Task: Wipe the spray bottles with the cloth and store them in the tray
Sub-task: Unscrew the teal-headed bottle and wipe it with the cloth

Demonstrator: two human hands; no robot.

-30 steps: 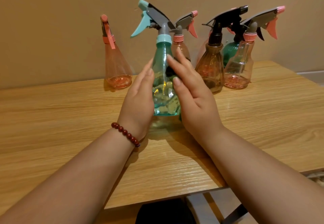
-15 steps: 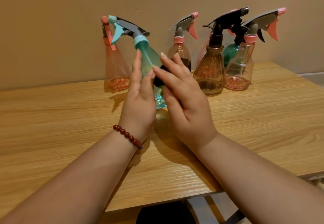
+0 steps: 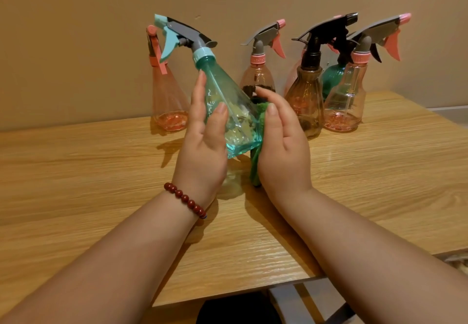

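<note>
Bottles stand along the back of the wooden table (image 3: 76,171), against the wall. Farthest left is a pink cone bottle (image 3: 169,105), upright and alone. Just right of it the left hand (image 3: 205,143) grips the teal bottle (image 3: 228,110), thumb on the near face and fingers behind. This bottle is lifted off the table and tilted: its long axis runs from the base at lower right up to the neck at upper left, and the nozzle points left. The green cloth (image 3: 258,151) is pressed against the bottle's right side and base by the right hand (image 3: 281,143), which cups round it. Behind and to the right, four more bottles (image 3: 307,103) stand close together. Bare wood shows to the left of the hands and forward to the near edge under the forearms.
</note>
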